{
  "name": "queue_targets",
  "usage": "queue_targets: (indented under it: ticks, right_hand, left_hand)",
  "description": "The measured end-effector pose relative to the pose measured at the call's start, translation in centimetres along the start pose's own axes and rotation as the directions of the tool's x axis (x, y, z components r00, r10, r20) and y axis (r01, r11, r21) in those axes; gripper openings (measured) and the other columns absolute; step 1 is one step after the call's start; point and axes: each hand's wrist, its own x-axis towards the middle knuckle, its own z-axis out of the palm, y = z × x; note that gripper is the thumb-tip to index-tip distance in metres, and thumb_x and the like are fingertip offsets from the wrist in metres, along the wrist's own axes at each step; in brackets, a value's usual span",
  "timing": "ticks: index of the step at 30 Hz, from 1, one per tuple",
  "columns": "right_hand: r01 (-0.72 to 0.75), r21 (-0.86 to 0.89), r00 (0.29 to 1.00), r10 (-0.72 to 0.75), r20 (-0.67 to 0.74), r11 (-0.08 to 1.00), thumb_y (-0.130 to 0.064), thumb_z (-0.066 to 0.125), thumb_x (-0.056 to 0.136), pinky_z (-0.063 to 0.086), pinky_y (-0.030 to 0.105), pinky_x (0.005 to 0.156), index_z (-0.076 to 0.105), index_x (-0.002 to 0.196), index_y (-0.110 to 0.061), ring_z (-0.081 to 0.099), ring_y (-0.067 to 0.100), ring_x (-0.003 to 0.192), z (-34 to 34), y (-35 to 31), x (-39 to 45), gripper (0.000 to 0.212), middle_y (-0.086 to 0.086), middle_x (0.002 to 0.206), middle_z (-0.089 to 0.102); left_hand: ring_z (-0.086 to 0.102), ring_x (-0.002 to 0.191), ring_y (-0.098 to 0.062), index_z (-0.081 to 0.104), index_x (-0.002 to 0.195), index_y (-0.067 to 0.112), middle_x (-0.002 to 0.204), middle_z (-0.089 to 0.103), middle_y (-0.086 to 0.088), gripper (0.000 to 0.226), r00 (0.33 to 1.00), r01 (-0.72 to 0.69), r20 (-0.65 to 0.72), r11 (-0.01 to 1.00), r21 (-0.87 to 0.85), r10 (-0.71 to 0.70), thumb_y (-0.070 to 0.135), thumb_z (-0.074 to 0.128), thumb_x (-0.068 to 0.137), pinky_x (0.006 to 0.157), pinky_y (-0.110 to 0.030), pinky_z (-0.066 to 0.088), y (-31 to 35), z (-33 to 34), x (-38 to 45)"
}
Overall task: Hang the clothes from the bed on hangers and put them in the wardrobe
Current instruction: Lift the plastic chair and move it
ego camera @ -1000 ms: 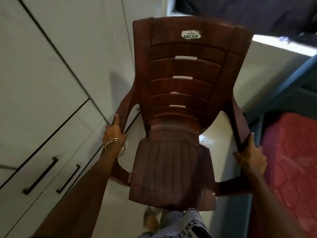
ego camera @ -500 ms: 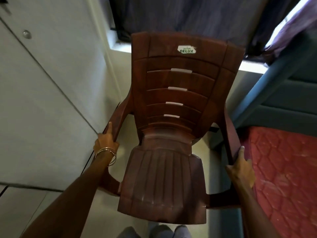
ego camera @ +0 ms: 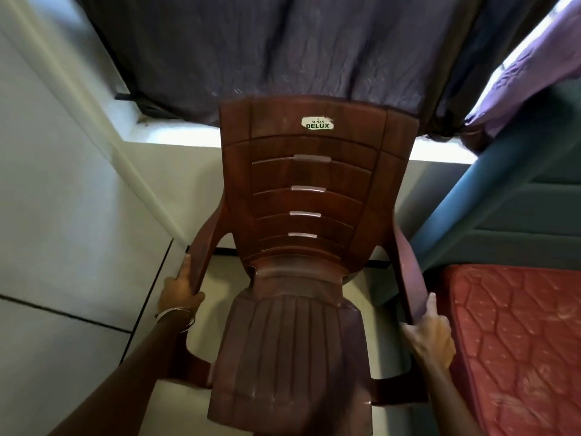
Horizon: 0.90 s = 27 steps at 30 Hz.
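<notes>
Both hands are on a brown plastic chair [ego camera: 301, 247], left hand [ego camera: 177, 294] wrapped around the left armrest and right hand [ego camera: 432, 336] curled on the right one. The bed's red mattress [ego camera: 515, 341] is off to the right; no clothes in view.

Setting I read as a home bedroom. Evidence: red quilted mattress [ego camera: 515, 335] at right against a teal padded headboard [ego camera: 515, 215]; dark purple fabric curtain [ego camera: 283, 48] hanging over a bright white window sill [ego camera: 176, 133]; pale flat-panel wardrobe doors [ego camera: 47, 215] along left; brown moulded plastic armchair [ego camera: 301, 247] with "DELUX" sticker, a domestic type.
</notes>
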Motion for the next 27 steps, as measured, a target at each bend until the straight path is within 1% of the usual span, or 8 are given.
queue_targets:
  ticks: [4, 7, 10, 16, 19, 22, 24, 27]
  right_hand:
    - [-0.037, 0.004, 0.999, 0.037, 0.002, 0.999, -0.027, 0.078, 0.076, 0.045, 0.042, 0.078, 0.019, 0.151, -0.017, 0.056, 0.040, 0.104, 1.9, -2.2, 4.9, 0.096, 0.025, 0.117, 0.052]
    - [-0.078, -0.007, 0.997, 0.078, 0.001, 0.997, -0.025, 0.081, 0.071, 0.048, 0.044, 0.075, 0.027, 0.147, -0.019, 0.057, 0.041, 0.101, 3.5, -3.2, 8.0, 0.094, 0.023, 0.113, 0.056]
    - [-0.096, -0.001, 0.995, 0.096, -0.004, 0.995, -0.022, 0.081, 0.068, 0.049, 0.045, 0.074, 0.032, 0.143, -0.019, 0.058, 0.042, 0.100, 4.6, -4.5, 10.6, 0.089, 0.023, 0.112, 0.058]
    - [-0.119, -0.012, 0.993, 0.119, 0.022, 0.993, -0.018, 0.080, 0.072, 0.047, 0.045, 0.080, 0.030, 0.144, -0.014, 0.055, 0.042, 0.105, 6.9, -5.5, 13.6, 0.088, 0.025, 0.116, 0.054]
    - [-0.112, -0.011, 0.993, 0.112, 0.024, 0.994, -0.018, 0.079, 0.073, 0.048, 0.047, 0.084, 0.029, 0.145, -0.013, 0.054, 0.042, 0.107, 8.0, -6.1, 14.7, 0.088, 0.024, 0.118, 0.053]
    - [-0.120, -0.006, 0.993, 0.121, 0.018, 0.993, -0.017, 0.079, 0.073, 0.047, 0.047, 0.084, 0.031, 0.143, -0.012, 0.055, 0.042, 0.106, 8.7, -6.5, 15.6, 0.085, 0.024, 0.118, 0.053]
    - [-0.136, -0.019, 0.991, 0.136, 0.009, 0.991, -0.017, 0.080, 0.073, 0.048, 0.047, 0.083, 0.031, 0.141, -0.012, 0.055, 0.041, 0.105, 9.1, -6.4, 15.9, 0.084, 0.023, 0.118, 0.052]
    - [-0.134, -0.082, 0.988, 0.140, 0.067, 0.988, -0.020, 0.079, 0.075, 0.049, 0.047, 0.085, 0.026, 0.141, -0.010, 0.054, 0.041, 0.108, 9.4, -6.0, 16.2, 0.086, 0.023, 0.123, 0.048]
  left_hand:
    - [0.054, 0.092, -0.042, 0.003, 0.151, 0.022, 0.103, 0.049, -0.030, 0.113, 0.996, -0.056, 0.075, 0.998, -0.010, 0.056, 0.014, 0.081, 0.070, 0.083, -0.046, 0.046, 1.2, 2.2, 5.5]
    - [0.051, 0.096, -0.044, 0.000, 0.150, 0.022, 0.107, 0.048, -0.031, 0.115, 0.991, -0.049, 0.126, 0.999, -0.011, 0.050, 0.012, 0.081, 0.069, 0.085, -0.048, 0.046, 1.9, 3.9, 8.9]
    - [0.052, 0.094, -0.044, -0.002, 0.150, 0.023, 0.106, 0.049, -0.031, 0.117, 0.988, -0.055, 0.143, 0.998, -0.002, 0.055, 0.014, 0.081, 0.069, 0.084, -0.047, 0.045, 3.2, 4.8, 12.0]
    - [0.050, 0.091, -0.039, 0.001, 0.151, 0.025, 0.102, 0.049, -0.030, 0.115, 0.988, -0.039, 0.152, 0.999, 0.031, 0.034, 0.013, 0.081, 0.069, 0.080, -0.043, 0.041, 3.7, 6.9, 15.8]
    - [0.050, 0.091, -0.041, 0.004, 0.151, 0.024, 0.101, 0.049, -0.031, 0.112, 0.989, -0.025, 0.149, 0.999, 0.025, 0.021, 0.012, 0.080, 0.070, 0.081, -0.045, 0.041, 3.6, 7.5, 17.4]
    - [0.052, 0.091, -0.041, 0.006, 0.152, 0.024, 0.100, 0.051, -0.031, 0.111, 0.990, -0.032, 0.138, 0.998, 0.052, 0.025, 0.013, 0.080, 0.070, 0.078, -0.044, 0.042, 3.6, 8.2, 18.7]
    - [0.052, 0.092, -0.042, 0.005, 0.152, 0.024, 0.102, 0.050, -0.031, 0.110, 0.990, -0.036, 0.135, 0.998, 0.052, 0.028, 0.012, 0.079, 0.071, 0.078, -0.045, 0.043, 3.8, 8.7, 18.9]
    - [0.050, 0.101, -0.046, 0.001, 0.152, 0.024, 0.112, 0.047, -0.034, 0.110, 0.983, -0.019, 0.182, 0.998, 0.067, 0.007, 0.010, 0.077, 0.074, 0.085, -0.049, 0.044, 4.3, 8.9, 18.7]
